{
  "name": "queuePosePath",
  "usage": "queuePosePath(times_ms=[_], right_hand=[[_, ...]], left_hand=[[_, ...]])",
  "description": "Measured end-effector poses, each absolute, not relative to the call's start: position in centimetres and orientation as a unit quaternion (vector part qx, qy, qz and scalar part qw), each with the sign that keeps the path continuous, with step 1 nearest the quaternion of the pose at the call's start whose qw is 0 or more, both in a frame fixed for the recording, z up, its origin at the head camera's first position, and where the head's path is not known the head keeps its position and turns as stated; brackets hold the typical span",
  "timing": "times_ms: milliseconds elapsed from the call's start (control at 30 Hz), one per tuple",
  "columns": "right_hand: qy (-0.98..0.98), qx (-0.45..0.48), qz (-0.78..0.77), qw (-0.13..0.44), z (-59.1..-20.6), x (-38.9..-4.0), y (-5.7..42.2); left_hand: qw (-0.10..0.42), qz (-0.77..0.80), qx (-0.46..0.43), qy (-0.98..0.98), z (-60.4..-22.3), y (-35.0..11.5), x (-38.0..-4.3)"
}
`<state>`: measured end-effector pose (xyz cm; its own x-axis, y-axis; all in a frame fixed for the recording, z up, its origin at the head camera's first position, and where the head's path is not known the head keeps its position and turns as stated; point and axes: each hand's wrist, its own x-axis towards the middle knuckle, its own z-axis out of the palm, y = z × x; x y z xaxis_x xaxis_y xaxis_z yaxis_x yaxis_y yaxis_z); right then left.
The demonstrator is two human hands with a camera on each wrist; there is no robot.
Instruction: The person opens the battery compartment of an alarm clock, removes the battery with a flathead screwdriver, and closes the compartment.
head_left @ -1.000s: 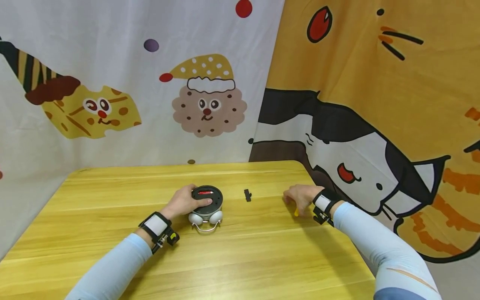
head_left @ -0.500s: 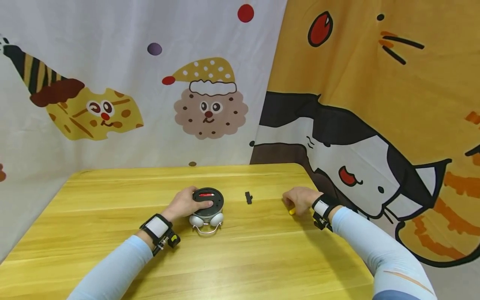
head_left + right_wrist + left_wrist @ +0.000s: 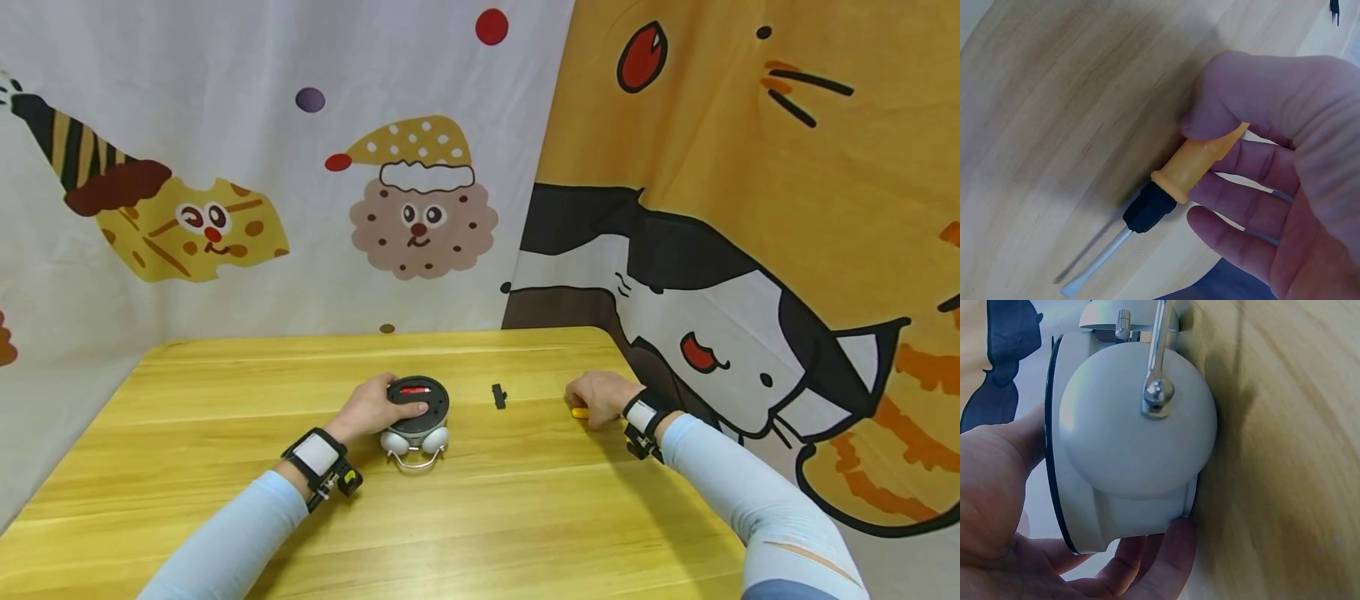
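Note:
A white twin-bell alarm clock (image 3: 416, 423) lies with its black back up on the table, bells and wire handle toward me. In its back an uncovered slot shows a red battery (image 3: 415, 390). My left hand (image 3: 369, 406) grips the clock from the left, thumb across the back and fingers round the side, as the left wrist view shows. At the right, my right hand (image 3: 606, 398) holds a flat-blade screwdriver (image 3: 1186, 165) by its yellow handle, the blade close over the table. Between the hands lies a small black cover (image 3: 499, 396), apart from the clock.
The yellow wood-grain table (image 3: 465, 533) ends at a back edge just behind the clock. A printed cloth (image 3: 420, 75) with cartoon figures hangs behind it and along the right side.
The yellow screwdriver handle has turned and shifted slightly left in my right hand. My left hand and the clock stay put; the head view has tilted a little.

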<state>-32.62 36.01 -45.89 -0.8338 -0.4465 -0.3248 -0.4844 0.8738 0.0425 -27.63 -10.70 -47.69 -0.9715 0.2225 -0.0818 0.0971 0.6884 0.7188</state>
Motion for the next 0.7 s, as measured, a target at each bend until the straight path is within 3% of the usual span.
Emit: queuePosePath(times_ms=[467, 700], right_hand=[[0.959, -0.237, 0.043, 0.149, -45.5, -32.7, 35.7], [0.967, -0.231, 0.020, 0.105, -45.1, -32.4, 35.0]], left_hand=[[0.077, 0.385, 0.093, 0.915, -47.7, -10.7, -27.6], [0.073, 0.385, 0.094, 0.915, -47.7, -10.7, -27.6]])
